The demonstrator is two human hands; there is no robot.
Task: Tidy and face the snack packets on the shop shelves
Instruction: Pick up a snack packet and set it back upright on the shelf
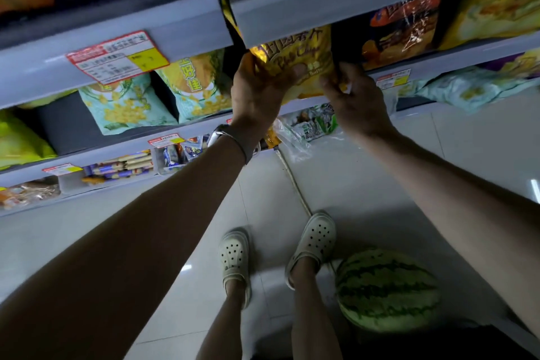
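A yellow chips packet (295, 51) stands at the front of a grey shelf (455, 60), under the shelf above. My left hand (257, 90) grips its left edge, thumb on the front. My right hand (355, 102) pinches its lower right corner. To its right stand a dark packet with orange print (400, 29) and another yellow packet (496, 6). On the left stand two pale green and yellow packets (125, 105) (198, 85).
Lower shelves hold small snack packs (122, 166) and a clear-wrapped green packet (312, 123). Red and yellow price labels (117, 57) hang on the shelf edges. A watermelon (387, 289) lies on the tiled floor beside my right foot (315, 242).
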